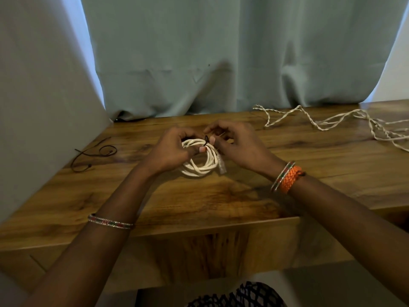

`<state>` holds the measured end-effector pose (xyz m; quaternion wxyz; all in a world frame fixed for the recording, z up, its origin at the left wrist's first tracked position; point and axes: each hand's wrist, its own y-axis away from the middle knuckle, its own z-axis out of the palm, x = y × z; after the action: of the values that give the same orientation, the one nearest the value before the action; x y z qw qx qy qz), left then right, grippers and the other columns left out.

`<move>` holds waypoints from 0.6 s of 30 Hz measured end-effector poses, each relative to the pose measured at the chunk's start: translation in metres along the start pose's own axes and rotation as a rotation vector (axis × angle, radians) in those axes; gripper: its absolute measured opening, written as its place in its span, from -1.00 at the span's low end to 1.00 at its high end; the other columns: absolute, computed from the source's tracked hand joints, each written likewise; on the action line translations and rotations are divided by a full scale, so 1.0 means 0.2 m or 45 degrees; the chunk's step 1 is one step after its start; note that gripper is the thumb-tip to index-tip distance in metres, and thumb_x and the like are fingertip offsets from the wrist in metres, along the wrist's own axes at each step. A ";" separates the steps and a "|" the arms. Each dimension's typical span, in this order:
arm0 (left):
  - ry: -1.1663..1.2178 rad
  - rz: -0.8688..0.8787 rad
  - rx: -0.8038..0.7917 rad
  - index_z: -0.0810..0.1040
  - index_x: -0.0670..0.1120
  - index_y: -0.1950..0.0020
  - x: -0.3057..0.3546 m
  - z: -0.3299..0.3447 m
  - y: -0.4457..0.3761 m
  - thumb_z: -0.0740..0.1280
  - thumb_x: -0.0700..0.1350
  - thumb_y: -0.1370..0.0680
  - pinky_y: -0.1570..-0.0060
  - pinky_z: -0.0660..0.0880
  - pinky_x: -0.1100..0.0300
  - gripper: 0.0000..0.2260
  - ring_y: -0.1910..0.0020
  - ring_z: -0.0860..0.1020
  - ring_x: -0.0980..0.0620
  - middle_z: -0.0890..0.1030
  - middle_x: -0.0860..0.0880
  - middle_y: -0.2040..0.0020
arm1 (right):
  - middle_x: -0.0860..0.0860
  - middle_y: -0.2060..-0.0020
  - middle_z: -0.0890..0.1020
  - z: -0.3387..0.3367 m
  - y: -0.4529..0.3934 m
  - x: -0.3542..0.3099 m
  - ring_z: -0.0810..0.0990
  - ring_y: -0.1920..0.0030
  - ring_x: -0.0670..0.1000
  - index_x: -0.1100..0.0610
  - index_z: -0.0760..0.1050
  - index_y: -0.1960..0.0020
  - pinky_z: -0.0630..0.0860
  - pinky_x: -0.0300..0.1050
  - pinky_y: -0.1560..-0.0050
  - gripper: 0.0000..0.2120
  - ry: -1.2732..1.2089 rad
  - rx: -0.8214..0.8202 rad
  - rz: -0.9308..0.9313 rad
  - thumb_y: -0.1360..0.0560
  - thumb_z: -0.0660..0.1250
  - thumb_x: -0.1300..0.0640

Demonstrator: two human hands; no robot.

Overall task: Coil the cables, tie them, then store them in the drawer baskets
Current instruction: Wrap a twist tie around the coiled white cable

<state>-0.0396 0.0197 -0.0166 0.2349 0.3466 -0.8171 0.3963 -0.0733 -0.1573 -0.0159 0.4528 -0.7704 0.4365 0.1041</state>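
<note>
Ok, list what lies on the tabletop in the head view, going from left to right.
Thin dark cord lying loose at the left → left hand → coiled white cable, held by both hands with a dark tie at its top → right hand → loose twisted white cable at the far right.

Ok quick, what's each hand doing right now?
Left hand: closed, holding the white cable coil.
Right hand: closed, pinching the dark tie.
</note>
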 end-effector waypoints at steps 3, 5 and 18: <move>0.022 -0.003 -0.115 0.62 -0.05 0.04 0.02 -0.01 0.01 0.44 -0.27 -0.42 0.11 0.52 0.13 -0.83 0.15 0.62 0.07 0.67 -0.04 0.13 | 0.06 0.15 0.67 -0.04 -0.01 0.01 0.67 0.19 -0.03 0.17 0.59 -0.03 0.62 -0.19 0.19 -0.88 -0.157 -0.097 0.116 -0.51 0.34 0.24; 0.047 0.011 -0.167 0.62 -0.03 0.07 0.03 -0.01 0.01 0.44 -0.27 -0.42 0.16 0.53 0.07 -0.84 0.16 0.63 -0.06 0.68 -0.08 0.15 | 0.14 0.15 0.67 -0.07 -0.01 0.02 0.68 0.18 0.05 0.21 0.59 -0.01 0.65 -0.06 0.16 -0.90 -0.250 -0.171 0.154 -0.51 0.34 0.25; 0.197 -0.052 -0.239 0.64 0.03 0.10 0.05 -0.02 0.03 0.43 -0.21 -0.41 0.18 0.50 0.13 -0.84 0.19 0.60 0.04 0.70 0.01 0.19 | -0.12 0.23 0.67 -0.13 -0.02 -0.06 0.64 0.17 -0.16 -0.08 0.59 0.17 0.60 -0.18 0.09 -0.79 0.053 -0.288 -0.045 -0.43 0.43 0.24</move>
<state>-0.0495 0.0217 -0.0113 0.3368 0.3081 -0.8227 0.3388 -0.0836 -0.1711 0.0075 0.3554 -0.8263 0.4176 0.1285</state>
